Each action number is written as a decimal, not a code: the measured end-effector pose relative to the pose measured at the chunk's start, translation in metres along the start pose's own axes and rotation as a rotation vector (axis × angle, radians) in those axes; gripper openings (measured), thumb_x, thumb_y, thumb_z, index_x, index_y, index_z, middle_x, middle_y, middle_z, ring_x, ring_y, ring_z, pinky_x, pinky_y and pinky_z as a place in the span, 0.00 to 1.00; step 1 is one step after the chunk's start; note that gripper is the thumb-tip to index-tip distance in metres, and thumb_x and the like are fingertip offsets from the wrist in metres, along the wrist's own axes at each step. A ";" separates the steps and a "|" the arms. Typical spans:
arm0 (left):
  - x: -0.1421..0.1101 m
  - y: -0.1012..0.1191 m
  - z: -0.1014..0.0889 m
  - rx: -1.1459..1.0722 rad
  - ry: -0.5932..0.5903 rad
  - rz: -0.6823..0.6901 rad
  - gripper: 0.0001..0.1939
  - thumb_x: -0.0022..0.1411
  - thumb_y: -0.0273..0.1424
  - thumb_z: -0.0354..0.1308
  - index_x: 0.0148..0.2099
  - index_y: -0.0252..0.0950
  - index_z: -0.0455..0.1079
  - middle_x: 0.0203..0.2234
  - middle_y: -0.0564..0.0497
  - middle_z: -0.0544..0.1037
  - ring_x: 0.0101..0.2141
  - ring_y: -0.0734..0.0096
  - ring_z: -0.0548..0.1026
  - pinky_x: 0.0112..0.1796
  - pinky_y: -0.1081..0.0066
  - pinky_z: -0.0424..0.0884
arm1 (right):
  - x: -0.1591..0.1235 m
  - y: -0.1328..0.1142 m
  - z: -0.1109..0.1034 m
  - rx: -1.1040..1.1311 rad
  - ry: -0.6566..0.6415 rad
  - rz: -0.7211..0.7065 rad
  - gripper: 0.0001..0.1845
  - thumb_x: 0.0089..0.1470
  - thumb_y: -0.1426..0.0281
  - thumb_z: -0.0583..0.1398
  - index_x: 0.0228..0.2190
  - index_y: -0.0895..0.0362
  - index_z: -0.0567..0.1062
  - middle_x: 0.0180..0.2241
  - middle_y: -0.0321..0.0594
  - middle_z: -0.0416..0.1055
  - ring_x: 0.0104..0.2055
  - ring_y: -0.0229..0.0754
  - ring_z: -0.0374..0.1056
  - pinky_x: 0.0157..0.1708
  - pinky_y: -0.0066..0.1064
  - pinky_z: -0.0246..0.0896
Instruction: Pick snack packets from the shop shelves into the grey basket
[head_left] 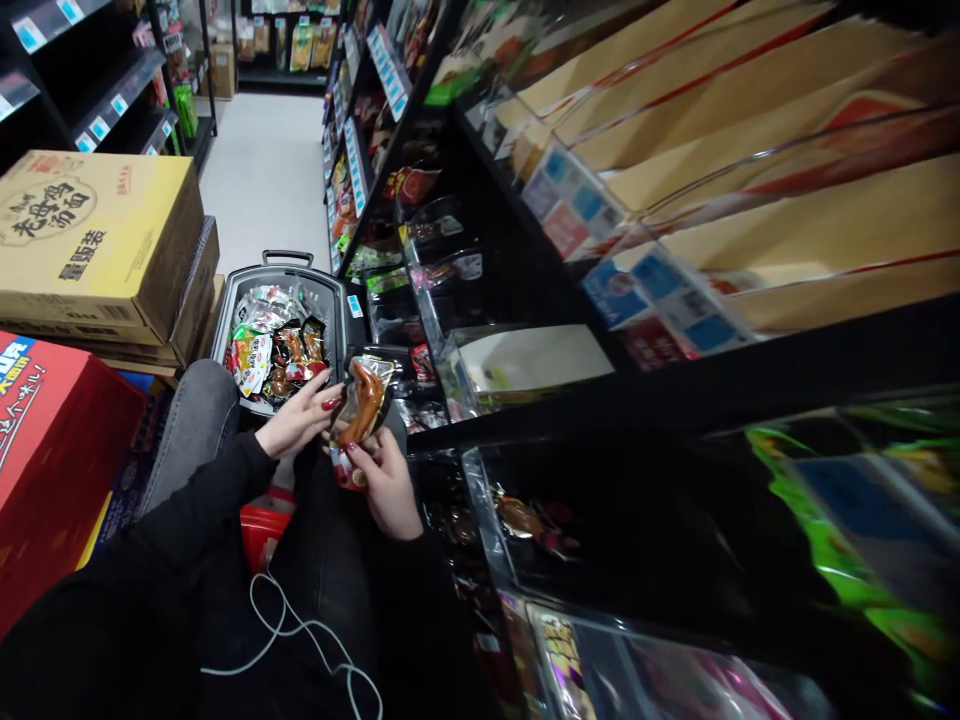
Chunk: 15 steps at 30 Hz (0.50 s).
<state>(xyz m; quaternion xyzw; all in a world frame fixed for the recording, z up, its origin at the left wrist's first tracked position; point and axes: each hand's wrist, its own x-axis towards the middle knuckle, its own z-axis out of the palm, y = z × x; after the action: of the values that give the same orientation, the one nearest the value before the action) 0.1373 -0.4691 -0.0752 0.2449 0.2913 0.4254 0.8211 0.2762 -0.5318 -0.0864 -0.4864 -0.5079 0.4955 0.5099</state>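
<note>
In front of my knees I hold a shiny snack packet (365,400) with a brown, meat-like piece behind its clear front. My right hand (391,487) pinches its lower end between thumb and fingers. Close against the packet's left edge is my left hand (300,418), its fingers stretched out; whether they touch the packet is hard to tell. Just beyond my hands a grey basket (225,310) stands on the floor. Inside it lie several similar brown packets (298,343), white-and-green packets (251,360) and clear silvery packets (270,307).
Black shelving with clear dividers (487,515) and bagged goods runs close along my right. Stacked cartons, a yellow one (90,240) and a red one (60,470), stand at my left. A white cable (300,625) hangs over my lap. The pale aisle floor (262,170) stretches ahead.
</note>
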 end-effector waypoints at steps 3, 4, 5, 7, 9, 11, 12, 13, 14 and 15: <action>0.003 0.009 -0.008 0.118 -0.038 -0.045 0.45 0.40 0.35 0.71 0.60 0.33 0.59 0.49 0.36 0.71 0.41 0.65 0.74 0.40 0.70 0.67 | 0.002 -0.006 0.002 0.356 -0.142 0.131 0.19 0.55 0.63 0.55 0.47 0.56 0.62 0.47 0.49 0.69 0.39 0.46 0.72 0.38 0.42 0.70; 0.002 0.011 -0.009 0.160 -0.064 -0.059 0.42 0.41 0.36 0.70 0.58 0.31 0.62 0.46 0.37 0.74 0.38 0.66 0.75 0.37 0.71 0.67 | 0.001 -0.008 0.004 0.402 -0.165 0.155 0.20 0.55 0.63 0.55 0.48 0.56 0.62 0.48 0.50 0.69 0.39 0.47 0.72 0.37 0.43 0.70; 0.002 0.013 -0.009 0.200 -0.083 -0.063 0.39 0.41 0.37 0.70 0.56 0.30 0.64 0.43 0.37 0.75 0.35 0.67 0.75 0.35 0.72 0.67 | 0.001 -0.008 0.005 0.423 -0.181 0.168 0.21 0.55 0.63 0.55 0.49 0.57 0.62 0.47 0.50 0.69 0.39 0.47 0.72 0.37 0.43 0.70; 0.000 0.015 -0.008 0.265 -0.093 -0.050 0.34 0.42 0.38 0.70 0.51 0.29 0.68 0.39 0.38 0.77 0.33 0.69 0.75 0.33 0.73 0.67 | -0.001 -0.008 0.007 0.416 -0.201 0.168 0.22 0.55 0.63 0.55 0.50 0.57 0.62 0.46 0.50 0.70 0.39 0.47 0.72 0.37 0.43 0.70; -0.001 0.014 -0.008 0.284 -0.090 -0.027 0.33 0.42 0.37 0.70 0.50 0.29 0.70 0.40 0.39 0.77 0.34 0.67 0.75 0.36 0.72 0.67 | -0.002 -0.006 0.007 0.347 -0.197 0.128 0.22 0.56 0.62 0.53 0.50 0.57 0.62 0.45 0.49 0.70 0.40 0.47 0.72 0.39 0.42 0.69; 0.000 0.011 -0.008 0.251 -0.092 -0.015 0.35 0.41 0.39 0.70 0.51 0.31 0.69 0.44 0.38 0.75 0.40 0.62 0.75 0.41 0.68 0.67 | -0.002 -0.004 0.007 0.171 -0.126 0.044 0.21 0.57 0.63 0.52 0.50 0.57 0.63 0.45 0.48 0.70 0.43 0.46 0.70 0.41 0.41 0.68; 0.001 0.009 -0.008 0.230 -0.091 -0.008 0.36 0.42 0.40 0.69 0.53 0.32 0.67 0.46 0.38 0.74 0.43 0.60 0.74 0.43 0.66 0.67 | -0.002 -0.004 0.008 0.027 -0.057 -0.013 0.20 0.57 0.63 0.52 0.50 0.57 0.64 0.45 0.48 0.70 0.44 0.46 0.69 0.43 0.41 0.67; 0.002 0.006 -0.008 0.218 -0.090 0.003 0.37 0.41 0.40 0.69 0.54 0.34 0.66 0.49 0.38 0.72 0.46 0.59 0.72 0.46 0.64 0.66 | -0.002 -0.004 0.010 -0.146 0.029 -0.076 0.20 0.57 0.63 0.52 0.49 0.58 0.65 0.45 0.49 0.69 0.45 0.47 0.68 0.44 0.42 0.66; 0.002 0.002 -0.007 0.216 -0.093 0.019 0.39 0.41 0.40 0.70 0.55 0.36 0.65 0.51 0.39 0.70 0.49 0.58 0.70 0.49 0.63 0.64 | -0.002 -0.004 0.013 -0.335 0.118 -0.137 0.20 0.56 0.64 0.53 0.49 0.59 0.65 0.44 0.51 0.69 0.45 0.49 0.67 0.44 0.43 0.65; 0.003 -0.001 -0.007 0.224 -0.111 0.036 0.39 0.41 0.39 0.70 0.56 0.38 0.64 0.53 0.39 0.68 0.51 0.58 0.68 0.51 0.62 0.62 | -0.002 -0.004 0.017 -0.520 0.197 -0.190 0.21 0.55 0.66 0.53 0.49 0.60 0.66 0.43 0.53 0.68 0.45 0.50 0.66 0.44 0.44 0.64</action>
<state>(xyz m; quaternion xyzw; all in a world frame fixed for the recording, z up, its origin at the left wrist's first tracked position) 0.1345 -0.4665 -0.0815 0.3633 0.2866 0.3907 0.7958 0.2591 -0.5342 -0.0819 -0.5966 -0.6091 0.2492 0.4592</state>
